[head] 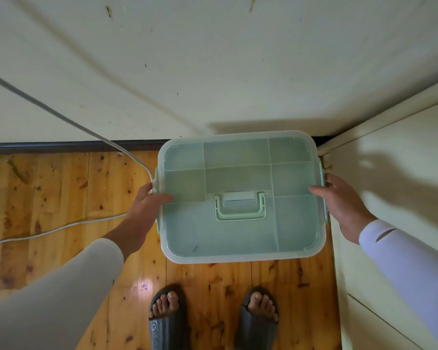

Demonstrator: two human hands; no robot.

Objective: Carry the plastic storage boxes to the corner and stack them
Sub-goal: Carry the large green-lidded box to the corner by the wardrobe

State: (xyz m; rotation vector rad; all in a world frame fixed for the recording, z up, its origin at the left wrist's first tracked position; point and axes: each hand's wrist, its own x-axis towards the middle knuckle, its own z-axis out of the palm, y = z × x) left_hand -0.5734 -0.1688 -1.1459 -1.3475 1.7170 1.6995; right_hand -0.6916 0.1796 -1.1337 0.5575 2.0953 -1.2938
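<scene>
A pale green plastic storage box (240,231) with a translucent lid, inner dividers and a folded handle is held level over the wooden floor, close to the corner where the back wall meets a cream cabinet. My left hand (147,198) grips its left side at the latch, thumb on the lid. My right hand (339,198) grips the right side the same way. Whatever lies under the box is hidden; no second box shows.
The cream wall (213,72) with a dark skirting board (74,145) runs along the back. A cream cabinet (390,185) stands at the right. A white cable (61,117) hangs down the wall and trails over the floor at the left. My feet in dark slippers (167,322) stand just below the box.
</scene>
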